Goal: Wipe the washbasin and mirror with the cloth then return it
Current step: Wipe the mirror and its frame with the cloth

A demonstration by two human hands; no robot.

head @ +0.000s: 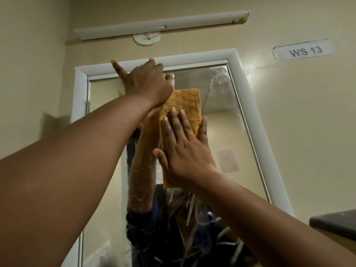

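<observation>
Mid-frame, flat-fingered right hand (185, 151) presses cloth (181, 116) on mirror (227, 132); spread left hand (146, 81) steadies the upper frame; even, overlapping strokes would serve best.

The rectangular wall mirror (221, 120) in its white frame (256, 120) carries a folded orange cloth (185, 105). The cloth lies flat against the glass, below the top edge.
</observation>
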